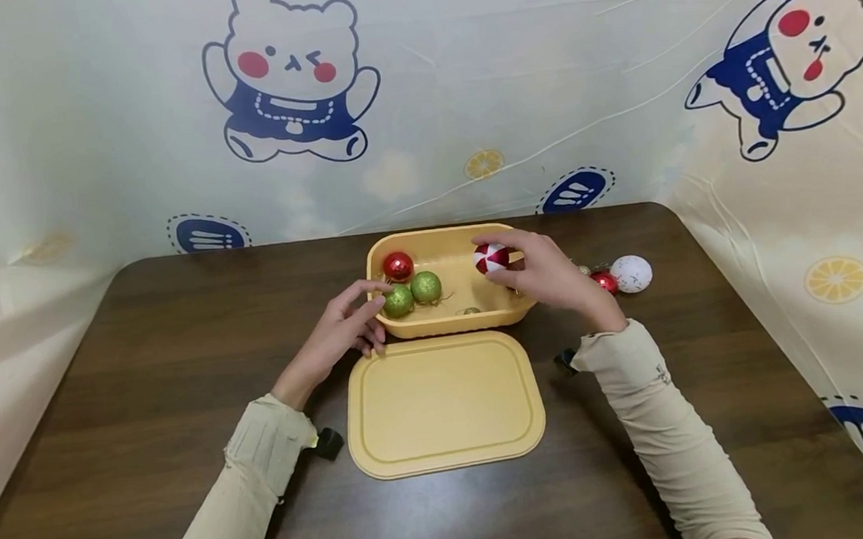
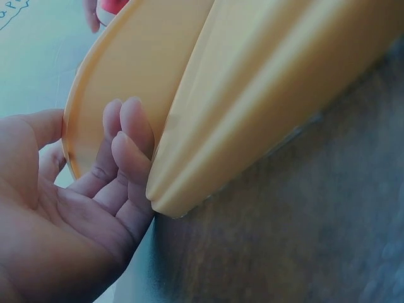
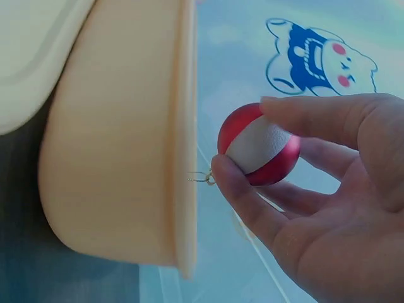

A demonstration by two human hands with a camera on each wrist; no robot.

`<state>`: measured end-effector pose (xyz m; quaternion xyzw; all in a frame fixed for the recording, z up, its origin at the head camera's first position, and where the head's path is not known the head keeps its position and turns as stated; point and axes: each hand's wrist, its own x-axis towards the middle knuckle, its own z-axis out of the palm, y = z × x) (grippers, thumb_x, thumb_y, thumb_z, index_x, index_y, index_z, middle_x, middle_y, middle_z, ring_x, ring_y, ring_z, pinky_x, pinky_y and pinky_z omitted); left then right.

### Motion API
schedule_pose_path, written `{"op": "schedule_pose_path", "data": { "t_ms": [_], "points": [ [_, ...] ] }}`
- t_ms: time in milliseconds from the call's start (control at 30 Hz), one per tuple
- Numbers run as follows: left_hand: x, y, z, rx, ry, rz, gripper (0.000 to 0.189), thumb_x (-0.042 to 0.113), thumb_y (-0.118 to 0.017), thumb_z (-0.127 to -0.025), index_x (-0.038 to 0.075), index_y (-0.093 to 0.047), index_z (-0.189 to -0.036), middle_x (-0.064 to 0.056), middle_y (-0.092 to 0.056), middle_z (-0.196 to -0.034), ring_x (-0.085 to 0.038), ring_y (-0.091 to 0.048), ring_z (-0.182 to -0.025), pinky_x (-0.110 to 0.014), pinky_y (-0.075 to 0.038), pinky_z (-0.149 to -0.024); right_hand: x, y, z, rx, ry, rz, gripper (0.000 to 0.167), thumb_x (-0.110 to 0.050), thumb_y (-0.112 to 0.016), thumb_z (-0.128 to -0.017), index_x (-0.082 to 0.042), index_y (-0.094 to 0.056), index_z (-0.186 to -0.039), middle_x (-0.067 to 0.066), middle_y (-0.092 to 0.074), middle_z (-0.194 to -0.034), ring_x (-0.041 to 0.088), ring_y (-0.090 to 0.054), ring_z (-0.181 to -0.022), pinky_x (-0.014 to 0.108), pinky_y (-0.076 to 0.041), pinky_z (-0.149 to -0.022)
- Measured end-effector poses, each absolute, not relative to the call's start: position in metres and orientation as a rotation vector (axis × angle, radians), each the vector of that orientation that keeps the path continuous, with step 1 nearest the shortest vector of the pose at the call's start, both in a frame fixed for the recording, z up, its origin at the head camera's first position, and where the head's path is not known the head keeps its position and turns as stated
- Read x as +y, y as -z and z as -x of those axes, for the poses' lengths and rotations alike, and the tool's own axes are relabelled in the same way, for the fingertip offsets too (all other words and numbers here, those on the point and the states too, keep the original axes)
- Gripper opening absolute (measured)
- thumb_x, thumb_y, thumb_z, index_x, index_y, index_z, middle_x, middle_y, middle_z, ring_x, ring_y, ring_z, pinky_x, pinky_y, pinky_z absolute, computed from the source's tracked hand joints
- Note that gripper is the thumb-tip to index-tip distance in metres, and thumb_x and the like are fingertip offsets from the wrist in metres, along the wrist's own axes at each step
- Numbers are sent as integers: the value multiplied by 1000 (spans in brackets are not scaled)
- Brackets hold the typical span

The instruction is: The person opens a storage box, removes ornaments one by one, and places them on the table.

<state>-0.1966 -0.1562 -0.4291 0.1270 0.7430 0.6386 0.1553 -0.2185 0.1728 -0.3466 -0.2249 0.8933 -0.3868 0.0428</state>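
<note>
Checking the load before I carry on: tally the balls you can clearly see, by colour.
Red balls: 2
Green balls: 2
Red-and-white ball: 1
White speckled ball: 1
Total: 6
Gold bits are too unclear to count.

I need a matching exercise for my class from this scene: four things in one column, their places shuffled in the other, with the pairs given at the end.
Things:
1. striped ball
2. green balls
3. white speckled ball
4. yellow lid

Places:
A. on the table, right of the box
B. held in the right hand
C. on the table, between the box and the person
D. inside the box

Pairs: 1-B, 2-D, 3-A, 4-C
</note>
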Motion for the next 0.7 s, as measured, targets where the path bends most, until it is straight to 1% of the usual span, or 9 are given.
{"op": "schedule_pose_path", "data": {
  "t_ms": [100, 333, 533, 700],
  "points": [
    [-156, 428, 197, 2132, -1826, -366, 42, 40, -52, -104, 17, -52, -138, -22, -63, -78, -28, -64, -60, -37, -54, -51, 180, 340, 218, 2728, 1199, 660, 47, -9, -69, -94, -9, -57, -140, 14, -59, -128, 28, -58, -110, 45, -53, -94],
    [-157, 428, 197, 2134, -1822, -355, 42, 41, -52, -104, 18, -52, -138, -22, -62, -79, -28, -65, -60, -36, -54, -51, 198, 330, 219, 2757, 1252, 571, 45, -15, -72, -93, -11, -59, -136, 11, -62, -127, 29, -63, -110, 45, -53, -95],
    [-158, 429, 197, 2129, -1828, -345, 41, 41, -52, -104, 19, -53, -138, -22, -62, -79, -29, -65, -60, -37, -55, -52, 206, 328, 219, 2750, 1247, 566, 47, -23, -73, -93, -11, -59, -136, 10, -62, -128, 27, -64, -112, 44, -52, -96],
    [-157, 429, 197, 2130, -1818, -347, 42, 41, -52, -104, 17, -52, -139, -24, -62, -80, -31, -65, -61, -37, -55, -52, 211, 327, 218, 2763, 1219, 547, 47, -27, -73, -93, -10, -60, -135, 11, -64, -125, 27, -65, -111, 45, -53, -95]
  ]
}}
